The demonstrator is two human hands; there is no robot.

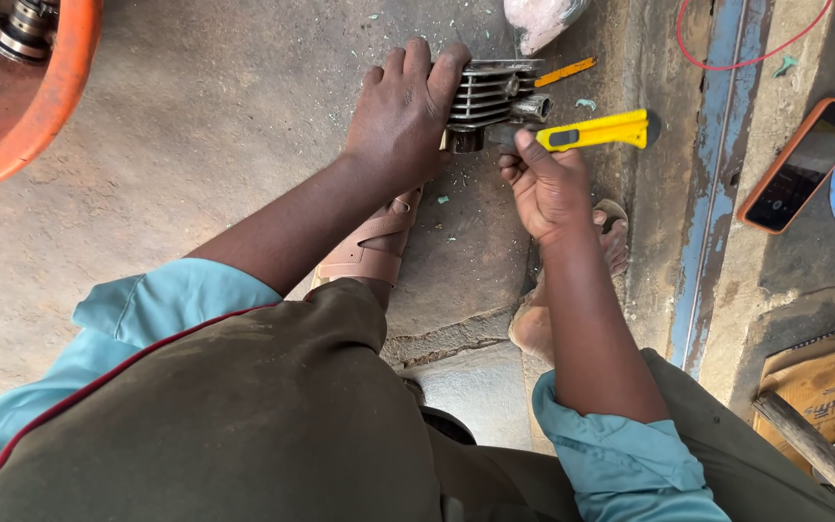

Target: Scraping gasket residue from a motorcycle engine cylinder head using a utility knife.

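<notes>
Left hand fingers curled over finned engine cylinder, right hand fingers clamped on yellow utility knife

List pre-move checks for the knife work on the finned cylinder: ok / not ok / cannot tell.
1. Left hand steadies the finned cylinder on the ground: ok.
2. Right hand has a closed grip on the yellow utility knife: ok.
3. Blade extended and at the metal: cannot tell, tip hidden.
4. Left fingers clear of the knife's front end: not ok, they lie close.
5. Sandalled feet out of the knife's line: ok, behind both hands.
6. Phone away from work: ok.
</notes>
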